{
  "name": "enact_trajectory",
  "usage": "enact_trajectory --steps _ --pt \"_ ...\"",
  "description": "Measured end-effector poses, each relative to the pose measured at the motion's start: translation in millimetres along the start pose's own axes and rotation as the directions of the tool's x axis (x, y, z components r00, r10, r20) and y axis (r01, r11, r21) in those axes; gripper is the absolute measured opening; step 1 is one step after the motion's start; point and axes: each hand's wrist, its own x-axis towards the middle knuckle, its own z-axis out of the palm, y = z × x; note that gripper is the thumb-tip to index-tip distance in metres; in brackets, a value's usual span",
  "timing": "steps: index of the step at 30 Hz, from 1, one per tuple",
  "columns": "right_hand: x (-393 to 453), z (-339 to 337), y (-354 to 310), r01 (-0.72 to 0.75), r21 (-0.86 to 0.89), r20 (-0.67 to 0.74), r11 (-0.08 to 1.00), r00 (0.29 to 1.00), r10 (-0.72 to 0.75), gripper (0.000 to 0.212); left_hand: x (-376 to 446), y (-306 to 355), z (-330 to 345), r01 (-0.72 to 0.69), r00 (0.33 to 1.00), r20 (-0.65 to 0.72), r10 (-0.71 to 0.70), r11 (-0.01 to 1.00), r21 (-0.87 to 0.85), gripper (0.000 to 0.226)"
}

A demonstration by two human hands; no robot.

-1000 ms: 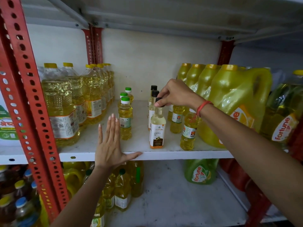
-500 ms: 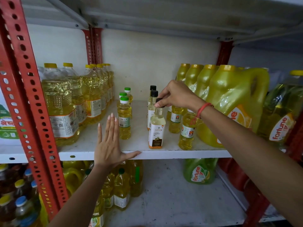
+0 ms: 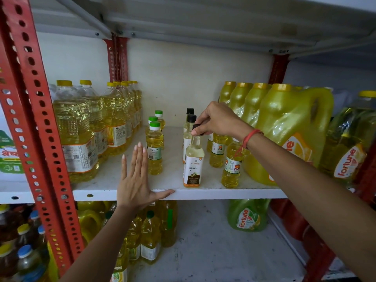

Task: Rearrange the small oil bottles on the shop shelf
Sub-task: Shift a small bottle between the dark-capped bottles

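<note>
Your right hand (image 3: 218,119) reaches in from the right and pinches the black cap of the coconut oil bottle (image 3: 193,159), fingertips closed around the top; the bottle stands upright near the front edge of the white shelf (image 3: 203,193), its orange-and-white label facing you; a red thread band (image 3: 249,137) circles your right wrist. Your left hand (image 3: 135,180) lies flat and open on the shelf's front lip, fingers straight and together pointing toward the back wall, thumb spread along the edge; it holds nothing.

Directly behind the held bottle stand two more black-capped bottles (image 3: 190,121) in a line running toward the wall; to their left, three small green-capped bottles (image 3: 155,147) form another line, the nearest just beside your left fingertips but apart from them; to the right of the coconut oil, small yellow oil bottles (image 3: 232,169) stand partly hidden under your right wrist.

Large clear bottles with yellow caps (image 3: 75,135) fill the shelf's left side, next to the red perforated upright (image 3: 34,119); big yellow jugs (image 3: 291,135) crowd the right side. On the shelf below, a green Fortune jug (image 3: 247,216) sits at right and more yellow oil bottles (image 3: 150,237) stand at left.
</note>
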Motion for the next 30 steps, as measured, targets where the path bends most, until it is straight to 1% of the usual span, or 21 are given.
enact_trajectory --steps 9,12,14,16,18,20,22,26,28,30 --pt "-3 -1 -4 0.001 -0.041 -0.008 0.999 1.000 -0.001 0.040 0 -1 0 -0.009 1.000 0.012 0.009 1.000 -0.022 0.138" --pt "-3 -2 -6 0.007 -0.099 0.016 0.995 1.000 -0.005 0.040 0 -2 -2 -0.034 0.999 0.007 0.034 0.998 -0.047 0.140" --pt "0 -4 -9 0.005 -0.157 0.037 0.988 0.999 0.001 0.045 -1 -6 -2 -0.050 0.999 -0.008 0.050 0.997 -0.054 0.140" --pt "5 -5 -14 0.006 -0.207 0.001 0.978 1.000 -0.006 0.054 -2 -18 -4 -0.035 0.999 -0.031 0.034 0.998 -0.042 0.141" --pt "13 -3 -24 0.029 -0.220 -0.080 0.975 0.996 -0.047 0.059 -5 -39 -8 -0.029 0.999 -0.029 0.029 1.000 0.002 0.144" --pt "23 4 -38 0.066 -0.194 -0.123 0.979 0.988 -0.091 0.055 -8 -60 -12 -0.032 0.999 -0.001 0.032 0.998 0.053 0.146" --pt "36 19 -54 0.094 -0.185 -0.118 0.978 0.986 -0.117 0.049 -10 -72 -15 -0.029 0.999 0.028 0.027 0.997 0.075 0.145" --pt "54 59 -77 0.084 -0.216 -0.089 0.973 0.991 -0.105 0.045 -11 -71 -13 -0.037 0.999 0.025 0.036 0.997 0.073 0.144" --pt "58 74 -82 0.076 -0.215 -0.096 0.974 0.990 -0.099 0.046 -11 -72 -12 -0.035 0.999 0.011 0.034 0.997 0.075 0.144" --pt "60 83 -85 0.076 -0.219 -0.115 0.973 0.988 -0.103 0.051 -11 -73 -12 -0.036 0.999 -0.007 0.037 0.996 0.077 0.144"
